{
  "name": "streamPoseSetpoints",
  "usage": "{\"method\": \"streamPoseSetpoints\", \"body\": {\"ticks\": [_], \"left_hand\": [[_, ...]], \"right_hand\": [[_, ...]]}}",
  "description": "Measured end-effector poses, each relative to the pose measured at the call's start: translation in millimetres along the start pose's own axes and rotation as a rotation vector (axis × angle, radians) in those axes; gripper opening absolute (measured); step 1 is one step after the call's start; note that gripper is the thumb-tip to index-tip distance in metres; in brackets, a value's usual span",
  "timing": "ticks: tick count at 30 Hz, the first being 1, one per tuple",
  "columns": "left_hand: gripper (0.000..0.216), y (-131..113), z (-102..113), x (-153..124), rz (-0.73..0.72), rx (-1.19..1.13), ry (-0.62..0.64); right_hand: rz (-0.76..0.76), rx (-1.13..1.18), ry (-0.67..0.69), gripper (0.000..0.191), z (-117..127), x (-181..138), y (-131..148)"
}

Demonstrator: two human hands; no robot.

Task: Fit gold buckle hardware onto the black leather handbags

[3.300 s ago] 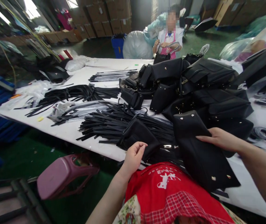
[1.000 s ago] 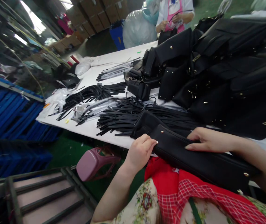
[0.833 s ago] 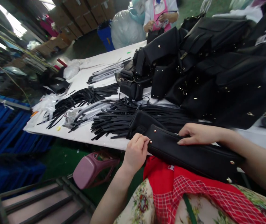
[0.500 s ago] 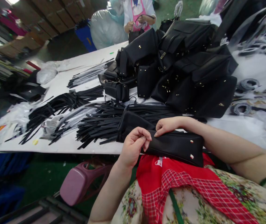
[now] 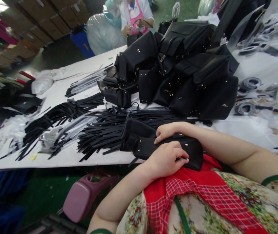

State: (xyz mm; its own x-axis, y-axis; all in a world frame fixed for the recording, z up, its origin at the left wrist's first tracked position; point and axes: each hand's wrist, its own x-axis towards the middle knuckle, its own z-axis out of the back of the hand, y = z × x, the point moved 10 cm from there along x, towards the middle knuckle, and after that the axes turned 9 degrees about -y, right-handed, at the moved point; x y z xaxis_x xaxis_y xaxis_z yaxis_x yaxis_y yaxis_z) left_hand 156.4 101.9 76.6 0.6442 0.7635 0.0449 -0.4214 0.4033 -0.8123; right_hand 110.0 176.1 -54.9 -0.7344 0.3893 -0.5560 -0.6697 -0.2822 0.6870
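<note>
Starting at the left, crumpled clear plastic wrapping (image 5: 9,130) lies on a long white table (image 5: 90,63), followed by a bundle of flat black straps (image 5: 63,110) and a second, thicker bundle of black straps (image 5: 100,133). Behind, brown cardboard cartons (image 5: 40,19) hide whatever they contain; a blue plastic bin (image 5: 82,40) has dark, thin pieces showing at its top, and a bulging translucent sack (image 5: 105,34) gives no clear view of its contents.

At the front edge, against the red apron (image 5: 153,193), a small black leather-like bag (image 5: 151,148) lies on its side, its studded face toward the wearer. Another black piece (image 5: 139,126) (perhaps part of the same bag; I cannot tell) sits behind its left end. The left hand (image 5: 167,159) has its fingertips bunched at the bag's lower right corner; whether they pinch a stud is hidden. The right hand (image 5: 165,131) grips the bag's upper edge.

Three gold-coloured studs show on that face, the fourth corner being covered, so work on this bag looks well along but unconfirmed. No strap is visibly attached.

Farther right, a heap of black bags (image 5: 183,71) carries metal fittings; finished or waiting, the view doesn't settle. Their insides are hidden. Grey coils (image 5: 247,84) lie beyond.
</note>
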Motion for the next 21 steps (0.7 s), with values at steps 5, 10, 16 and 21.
{"method": "streamPoseSetpoints", "body": {"ticks": [5,10,16,21], "left_hand": [[0.013,5.4,-9.0,3.0,0.000,0.098,0.088],[0.010,6.9,-12.4,4.3,0.018,0.104,0.112],[0.011,3.3,-9.2,-1.2,0.041,-0.055,0.134],[0.015,20.9,20.0,-21.0,0.226,-0.463,-0.009]], "right_hand": [[0.012,-0.039,-0.014,0.063,1.0,0.0,2.8],[0.002,-0.044,-0.025,0.062,1.9,-2.7,5.7],[0.003,-0.054,-0.037,0.057,2.1,-2.4,4.0],[0.016,-0.120,-0.033,0.064,8.7,-15.3,7.6]]}}
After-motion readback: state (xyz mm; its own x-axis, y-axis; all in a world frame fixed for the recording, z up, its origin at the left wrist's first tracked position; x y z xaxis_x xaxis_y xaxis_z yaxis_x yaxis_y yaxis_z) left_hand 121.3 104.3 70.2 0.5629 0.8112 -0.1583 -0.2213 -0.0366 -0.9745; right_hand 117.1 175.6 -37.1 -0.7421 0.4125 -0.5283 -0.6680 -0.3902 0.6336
